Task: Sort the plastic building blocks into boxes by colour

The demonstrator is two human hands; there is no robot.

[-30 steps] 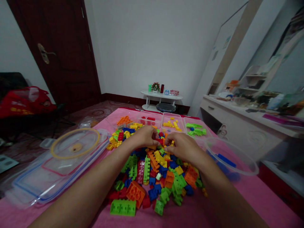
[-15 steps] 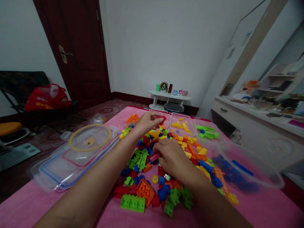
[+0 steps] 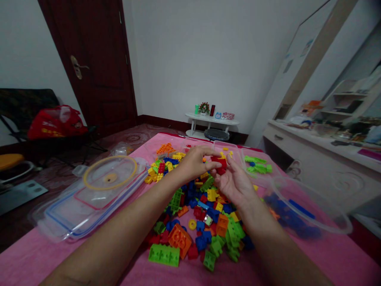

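Above the pile of toy building blocks (image 3: 208,194), my two hands meet at a red block (image 3: 219,163). From the left, my left hand (image 3: 196,161) grips it between thumb and fingers. My right hand (image 3: 235,180), palm turned inward, holds its right side. Fingers partly cover the red, so whether it is one block or a small stack is unclear. Mixed red, blue, green, yellow and orange blocks lie below. Nearest me are a green block (image 3: 164,254) and an orange block (image 3: 180,240).
Behind the pile stand clear containers of sorted blocks: orange (image 3: 165,148), yellow (image 3: 225,149) and green (image 3: 257,165). A large clear tub (image 3: 333,214) with blue blocks is at right. Stacked clear lids (image 3: 98,198) lie on the pink cloth (image 3: 26,260) at left.
My left hand has come back from the rear container of red blocks. My right hand has risen out of the pile and turned palm inward. Both now meet at a red block.
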